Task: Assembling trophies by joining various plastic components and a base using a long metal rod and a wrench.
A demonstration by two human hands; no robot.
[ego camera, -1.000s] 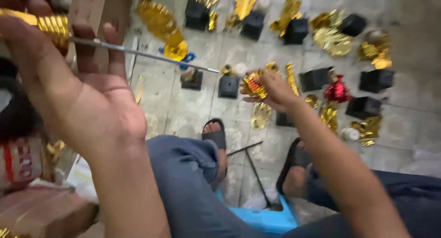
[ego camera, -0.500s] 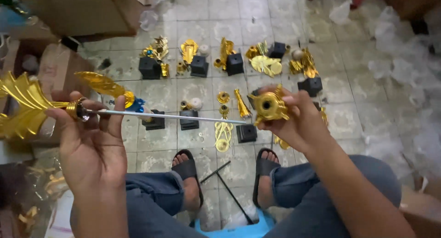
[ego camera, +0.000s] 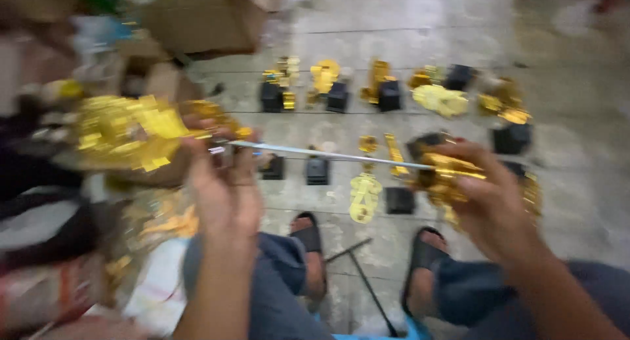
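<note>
My left hand (ego camera: 226, 182) grips a gold winged trophy top (ego camera: 128, 130) with a thin metal rod (ego camera: 328, 154) sticking out to the right. My right hand (ego camera: 492, 199) holds a gold trophy piece (ego camera: 443, 176) at the tip of that rod. The picture is blurred, so I cannot tell whether the rod has entered the piece. Both hands are above my knees in blue jeans and my feet in black sandals (ego camera: 308, 238).
On the tiled floor (ego camera: 577, 150) lie several black square bases (ego camera: 317, 171) and gold trophy parts (ego camera: 365, 196) in rows. A cardboard box (ego camera: 203, 19) stands at the back left. Bags and packets crowd the left side (ego camera: 46, 287). A black bar (ego camera: 367, 284) lies between my feet.
My right hand has brought the gold piece left and down to the rod's tip. The view has swung and blurred. My left hand still holds the winged top with the rod.
</note>
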